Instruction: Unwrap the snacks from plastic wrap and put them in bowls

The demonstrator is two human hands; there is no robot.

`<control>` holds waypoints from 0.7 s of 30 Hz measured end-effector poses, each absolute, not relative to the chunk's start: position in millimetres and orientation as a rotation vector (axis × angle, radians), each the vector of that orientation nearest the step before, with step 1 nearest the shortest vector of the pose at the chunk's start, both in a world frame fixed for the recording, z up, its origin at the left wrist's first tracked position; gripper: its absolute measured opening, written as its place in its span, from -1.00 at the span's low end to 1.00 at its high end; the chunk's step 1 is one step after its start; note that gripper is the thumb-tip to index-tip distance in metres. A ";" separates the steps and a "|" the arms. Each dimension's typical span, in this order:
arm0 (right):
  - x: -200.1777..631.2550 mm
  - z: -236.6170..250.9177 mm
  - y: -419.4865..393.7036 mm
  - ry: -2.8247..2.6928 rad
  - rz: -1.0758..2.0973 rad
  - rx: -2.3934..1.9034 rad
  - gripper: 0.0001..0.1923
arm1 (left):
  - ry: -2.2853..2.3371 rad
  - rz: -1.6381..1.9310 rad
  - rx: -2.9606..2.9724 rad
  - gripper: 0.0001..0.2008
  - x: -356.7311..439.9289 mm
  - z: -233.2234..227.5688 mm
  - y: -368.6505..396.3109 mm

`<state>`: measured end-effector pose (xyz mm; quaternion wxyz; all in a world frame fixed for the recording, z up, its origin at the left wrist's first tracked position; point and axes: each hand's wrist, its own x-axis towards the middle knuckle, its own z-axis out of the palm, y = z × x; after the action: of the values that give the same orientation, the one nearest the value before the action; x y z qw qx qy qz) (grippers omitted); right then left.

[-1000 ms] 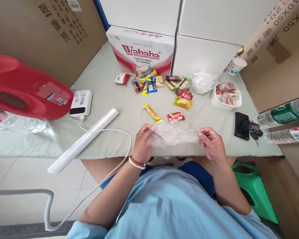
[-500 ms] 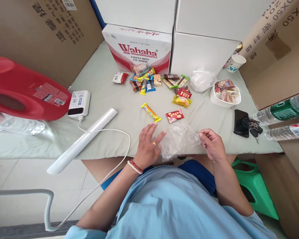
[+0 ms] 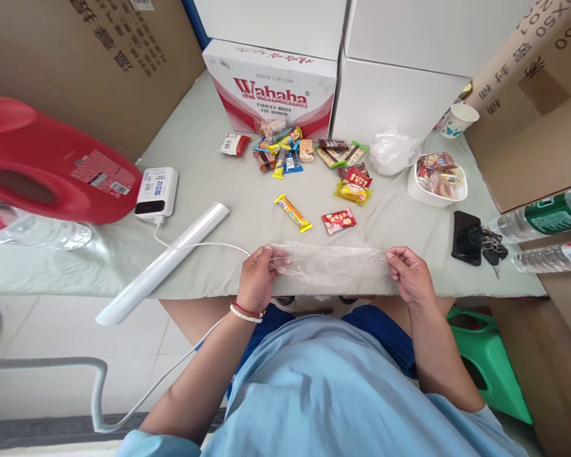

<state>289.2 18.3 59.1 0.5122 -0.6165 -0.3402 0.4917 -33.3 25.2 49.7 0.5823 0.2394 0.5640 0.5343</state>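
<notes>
A clear plastic bag (image 3: 333, 263) is stretched sideways between my two hands, just above the table's front edge. My left hand (image 3: 258, 273) pinches its left end between thumb and fingers. At the other end, my right hand (image 3: 408, 270) is closed on the bag's edge. Beyond the bag lie a snack bar in a yellow and orange wrapper (image 3: 293, 212) and a red snack packet (image 3: 339, 221), both flat on the cloth. Farther back are a pile of wrapped snacks (image 3: 280, 152) and a smaller group with a yellow packet (image 3: 352, 192).
A white bowl of snacks (image 3: 438, 193), a crumpled white plastic bag (image 3: 394, 152), a phone (image 3: 465, 238) with keys and water bottles (image 3: 528, 222) stand right. On the left are a red jug (image 3: 57, 171), a white power bank (image 3: 157, 192), a cable and a white tube (image 3: 164, 263).
My left hand has gone from spread fingers over the bag to pinching its left end. The crumpled bag is now drawn out wide. My right hand keeps its hold.
</notes>
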 end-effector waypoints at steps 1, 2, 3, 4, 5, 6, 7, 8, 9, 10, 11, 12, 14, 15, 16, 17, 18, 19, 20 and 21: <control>287.6 56.2 20.2 -0.830 1.180 -1.487 -0.62 | 1.322 1.248 0.502 -0.58 -37.7 48.3 26.0; 286.3 53.6 22.3 -0.845 1.170 -1.490 -0.62 | 1.328 1.251 0.461 -0.59 -42.0 47.3 26.7; 285.3 51.5 24.5 -0.862 1.153 -1.493 -0.62 | 1.333 1.256 0.425 -0.61 -46.0 46.7 27.5; 285.0 49.9 26.6 -0.881 1.130 -1.498 -0.62 | 1.336 1.261 0.390 -0.62 -49.8 46.3 28.3; 285.2 48.6 28.4 -0.903 1.101 -1.505 -0.62 | 1.340 1.267 0.355 -0.64 -53.2 46.0 29.0; 286.2 47.7 30.0 -0.926 1.070 -1.515 -0.62 | 1.343 1.273 0.326 -0.66 -56.3 45.9 29.8; 287.9 46.7 31.0 -0.949 1.037 -1.527 -0.63 | 1.344 1.278 0.306 -0.68 -59.0 45.8 30.4; 290.3 45.7 31.4 -0.976 1.002 -1.539 -0.64 | 1.345 1.285 0.295 -0.69 -61.3 45.7 31.0; 293.2 44.6 31.3 -1.010 0.965 -1.554 -0.65 | 1.347 1.292 0.294 -0.70 -63.2 45.6 31.4; 296.7 43.2 30.5 -1.054 0.926 -1.572 -0.66 | 1.347 1.299 0.301 -0.71 -64.6 45.4 31.6; 300.6 41.7 29.4 -1.112 0.886 -1.596 -0.68 | 1.347 1.307 0.315 -0.72 -65.4 45.1 31.8; 304.6 40.5 28.0 -1.186 0.846 -1.623 -0.70 | 1.351 1.313 0.332 -0.72 -65.8 44.8 31.8; 311.9 40.8 25.8 -1.368 0.738 -1.685 -0.74 | 1.364 1.319 0.371 -0.72 -65.2 43.9 32.0; 314.5 43.1 25.4 -1.452 0.648 -1.714 -0.76 | 1.371 1.317 0.392 -0.71 -64.3 43.4 32.1; 315.8 47.4 25.9 -1.518 0.533 -1.736 -0.78 | 1.379 1.314 0.410 -0.71 -63.2 42.8 32.3; 315.6 53.6 27.6 -1.559 0.404 -1.744 -0.80 | 1.386 1.310 0.425 -0.70 -61.9 42.2 32.5; 313.4 61.6 30.7 -1.576 0.280 -1.734 -0.81 | 1.391 1.306 0.437 -0.69 -60.6 41.6 32.7; 309.2 70.6 35.4 -1.579 0.193 -1.702 -0.81 | 1.398 1.303 0.448 -0.69 -59.3 41.0 32.9; 303.0 79.9 41.9 -1.584 0.168 -1.653 -0.81 | 1.405 1.300 0.460 -0.68 -58.2 40.5 33.0; 294.9 88.4 50.3 -1.604 0.196 -1.597 -0.80 | 1.414 1.296 0.471 -0.68 -57.1 40.1 33.1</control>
<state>294.9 50.3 88.4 0.4212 -0.6374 -0.6404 0.0783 -57.1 33.1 40.1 0.5506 0.1992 0.5975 0.5479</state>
